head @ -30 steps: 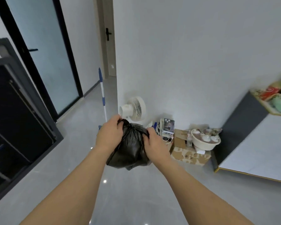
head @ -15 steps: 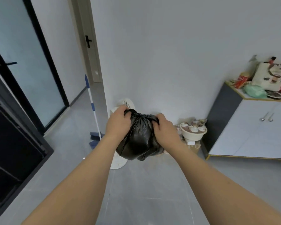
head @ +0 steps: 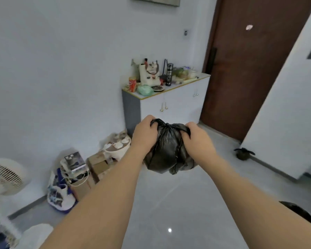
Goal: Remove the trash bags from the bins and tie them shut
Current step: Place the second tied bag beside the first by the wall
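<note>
Black trash bag (head: 169, 151) is hanging in mid-air above the floor (head: 178, 203), neck bunched. Left hand (head: 144, 134) and right hand (head: 196, 139) fingers are both curling round, gripping its ears. Risk: thin plastic tearing or an ear slipping, leaving the knot loose and the bag dropping.

Two bare hands, the left hand (head: 145, 133) and the right hand (head: 196, 139), share one crumpled black plastic trash bag (head: 169, 151). One smaller tied black bag (head: 243, 154) lies on the floor. One white cabinet (head: 171, 106), one white fan (head: 6, 176), one brown door (head: 250, 65).
</note>
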Available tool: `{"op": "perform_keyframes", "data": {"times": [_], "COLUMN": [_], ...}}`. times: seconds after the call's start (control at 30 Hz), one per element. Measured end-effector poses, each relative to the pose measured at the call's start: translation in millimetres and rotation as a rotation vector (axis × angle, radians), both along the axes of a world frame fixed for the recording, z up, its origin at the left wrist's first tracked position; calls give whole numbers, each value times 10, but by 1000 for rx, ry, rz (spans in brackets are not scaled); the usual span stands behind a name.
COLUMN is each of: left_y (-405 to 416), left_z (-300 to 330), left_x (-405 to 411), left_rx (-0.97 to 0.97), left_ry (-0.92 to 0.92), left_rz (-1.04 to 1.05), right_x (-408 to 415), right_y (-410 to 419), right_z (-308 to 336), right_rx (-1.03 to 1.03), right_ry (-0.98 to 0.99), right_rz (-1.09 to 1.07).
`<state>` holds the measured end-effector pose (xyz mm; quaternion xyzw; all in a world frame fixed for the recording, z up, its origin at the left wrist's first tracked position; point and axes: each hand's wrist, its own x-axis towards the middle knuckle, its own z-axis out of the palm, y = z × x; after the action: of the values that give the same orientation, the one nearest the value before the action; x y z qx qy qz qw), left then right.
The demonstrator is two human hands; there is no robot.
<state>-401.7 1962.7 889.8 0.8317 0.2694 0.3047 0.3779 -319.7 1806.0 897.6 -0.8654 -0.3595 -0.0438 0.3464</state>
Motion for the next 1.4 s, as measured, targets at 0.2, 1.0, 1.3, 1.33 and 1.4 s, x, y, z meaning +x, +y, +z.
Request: {"op": "perform_keyframes", "data": {"times": [0.2,1.0,1.3,1.33,1.4], "left_y": [-917,-2284,-2866,-2886,-2897], "left_z": [28,-749,-717,-724,-745], "left_x": [1357,5644,7259,7390,7744], "left_rx": [37,-32,43,45,55], "left_ry": [3,328,240,249,265], "left_rz": [-242,-741,-672,-668,-654], "right_x": [892,4751,6400,6544,6915], "right_y": [-1079,-2662,-3248,-3270,-3300], "right_z": [4,-631,-767,-778,-805], "right_rx": [33,83,81,77,72], "right_ry": [-29,187,202,218,239], "right_rz": [-245,-584,-562,-557,-542]}}
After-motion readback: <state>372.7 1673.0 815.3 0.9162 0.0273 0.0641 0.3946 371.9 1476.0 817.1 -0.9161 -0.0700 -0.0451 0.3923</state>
